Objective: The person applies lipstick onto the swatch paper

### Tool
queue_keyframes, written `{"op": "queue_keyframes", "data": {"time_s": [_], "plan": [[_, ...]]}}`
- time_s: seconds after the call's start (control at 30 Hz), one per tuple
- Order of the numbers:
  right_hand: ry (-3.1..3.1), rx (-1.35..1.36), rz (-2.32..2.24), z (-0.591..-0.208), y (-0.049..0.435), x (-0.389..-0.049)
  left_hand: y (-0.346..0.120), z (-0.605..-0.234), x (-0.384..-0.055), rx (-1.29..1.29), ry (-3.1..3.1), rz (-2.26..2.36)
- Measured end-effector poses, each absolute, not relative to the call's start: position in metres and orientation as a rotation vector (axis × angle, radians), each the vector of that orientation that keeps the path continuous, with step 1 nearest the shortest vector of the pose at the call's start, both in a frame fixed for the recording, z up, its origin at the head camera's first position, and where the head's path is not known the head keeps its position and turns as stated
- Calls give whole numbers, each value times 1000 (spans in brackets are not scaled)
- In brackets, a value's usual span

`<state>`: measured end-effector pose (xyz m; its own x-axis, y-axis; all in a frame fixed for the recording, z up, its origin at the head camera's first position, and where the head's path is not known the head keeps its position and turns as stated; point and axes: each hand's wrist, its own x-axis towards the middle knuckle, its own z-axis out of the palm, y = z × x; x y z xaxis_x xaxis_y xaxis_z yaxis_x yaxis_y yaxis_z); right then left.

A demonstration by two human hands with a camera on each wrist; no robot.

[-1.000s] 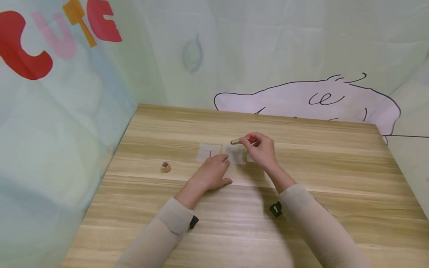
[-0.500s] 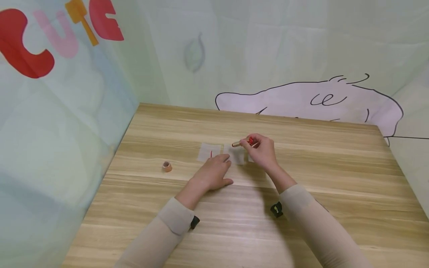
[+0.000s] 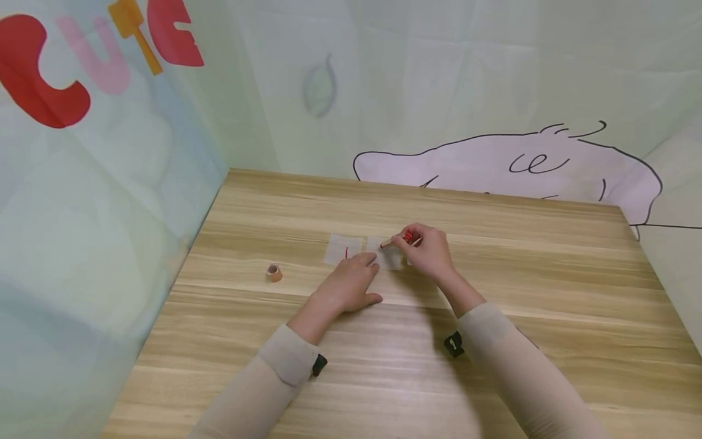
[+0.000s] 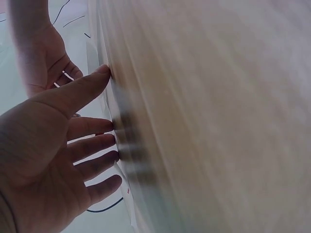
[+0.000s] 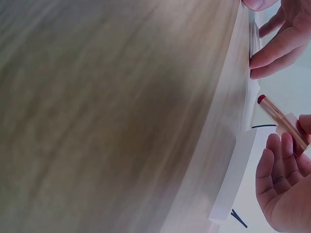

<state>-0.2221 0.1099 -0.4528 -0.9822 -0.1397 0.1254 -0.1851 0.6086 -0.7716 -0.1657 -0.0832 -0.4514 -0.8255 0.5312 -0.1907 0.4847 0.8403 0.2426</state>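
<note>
My right hand (image 3: pixel 430 250) pinches a lipstick (image 5: pixel 281 118) with a gold tube and dark red tip. Its tip points left, close over the middle white paper square (image 3: pixel 390 261) in the head view. Spread across the near edges of the left and middle squares, my left hand (image 3: pixel 348 283) has fairly straight fingertips (image 4: pixel 111 183) resting down at the surface. A short red stroke marks the left paper square (image 3: pixel 334 247), partly behind those fingers. The right paper square (image 5: pixel 235 177) is mostly hidden under my right hand in the head view.
A small copper-coloured open cap (image 3: pixel 275 273) stands on the wooden table (image 3: pixel 236 341), left of the papers. Cloth backdrops with printed letters (image 3: pixel 183 36) and a line drawing rise behind and left. Dark wrist devices (image 3: pixel 454 344) show at both cuffs.
My right hand has lowered and tilted the lipstick, bringing its tip nearer the middle paper square. The left hand stays in place; the head view shifted slightly.
</note>
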Motion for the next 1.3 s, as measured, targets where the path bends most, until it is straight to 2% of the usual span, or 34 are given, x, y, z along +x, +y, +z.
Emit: {"op": "queue_keyframes", "data": {"time_s": [1.3], "plan": [[-2872, 403, 1229, -455, 113, -221, -84, -452, -165, 785, 2751, 373]]}}
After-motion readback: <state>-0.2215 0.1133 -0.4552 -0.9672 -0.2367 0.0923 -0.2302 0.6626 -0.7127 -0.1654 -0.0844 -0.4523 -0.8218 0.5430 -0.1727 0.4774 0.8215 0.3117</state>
